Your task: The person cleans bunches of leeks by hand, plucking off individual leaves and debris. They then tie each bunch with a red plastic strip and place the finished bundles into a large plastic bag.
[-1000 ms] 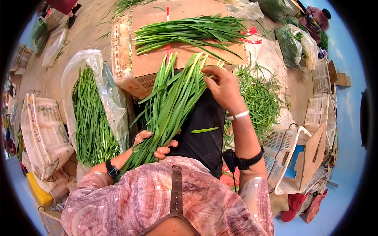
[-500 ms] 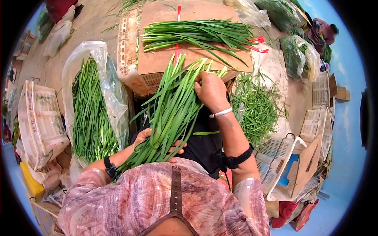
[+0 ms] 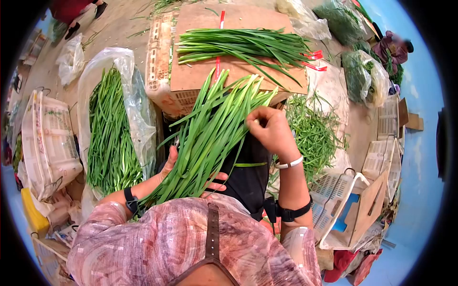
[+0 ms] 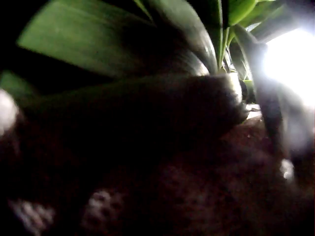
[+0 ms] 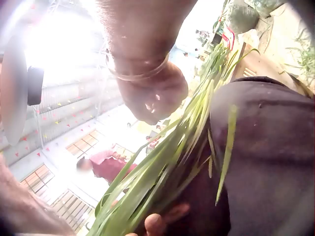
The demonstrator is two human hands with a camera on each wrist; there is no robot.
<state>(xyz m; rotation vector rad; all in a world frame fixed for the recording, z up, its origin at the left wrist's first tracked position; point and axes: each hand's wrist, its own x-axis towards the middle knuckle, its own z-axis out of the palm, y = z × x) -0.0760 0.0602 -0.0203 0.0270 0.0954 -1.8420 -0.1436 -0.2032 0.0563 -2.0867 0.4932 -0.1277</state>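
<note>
A loose bundle of garlic chives [image 3: 202, 136] lies slantwise over the person's lap, pale stem ends pointing away. From beneath, the left hand [image 3: 168, 166] cradles its leafy end, thumb on one side and fingers [image 3: 218, 181] on the other; the palm is hidden. Beside the bundle's right edge is the right hand [image 3: 272, 131], fingers curled and thumb tip meeting the index finger. No stem shows in its grasp in the right wrist view. One loose leaf [image 3: 250, 165] lies on the dark apron. Dark leaves [image 4: 93, 39] fill much of the left wrist view.
Ahead, a brown board [image 3: 191, 78] on a crate bears another pile of chives [image 3: 243, 45], with red tape [image 3: 222, 19] under it. An open plastic bag of chives [image 3: 112, 128] stands left. Trimmings [image 3: 315, 136] heap at right, near white crates [image 3: 334, 195].
The right hand has drawn back from among the upper stems, down and to the right, to the bundle's edge. The left thumb and fingers have straightened somewhat around the leaves.
</note>
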